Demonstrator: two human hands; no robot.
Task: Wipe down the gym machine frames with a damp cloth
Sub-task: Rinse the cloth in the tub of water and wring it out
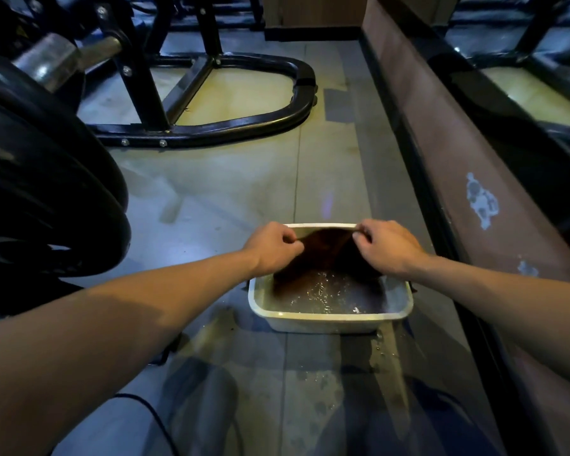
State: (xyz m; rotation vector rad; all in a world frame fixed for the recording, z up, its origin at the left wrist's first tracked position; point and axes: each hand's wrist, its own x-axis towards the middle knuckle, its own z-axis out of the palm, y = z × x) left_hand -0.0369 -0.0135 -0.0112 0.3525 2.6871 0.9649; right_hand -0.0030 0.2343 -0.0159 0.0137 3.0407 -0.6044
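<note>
A white rectangular basin (329, 319) of water stands on the floor in front of me. A dark brown cloth (326, 258) hangs into it, its lower part in the rippling water. My left hand (272, 246) pinches the cloth's upper left corner and my right hand (387, 246) pinches its upper right corner, so the cloth is stretched between them above the basin's far rim. A black gym machine frame (231, 126) with a curved base tube lies on the floor ahead to the left.
Large black weight plates (46, 192) on a steel sleeve crowd the left side. A brown wall base (458, 159) with a mirror above it runs along the right. Water splashes mark the grey floor (211, 192) near the basin. A black cable lies at the lower left.
</note>
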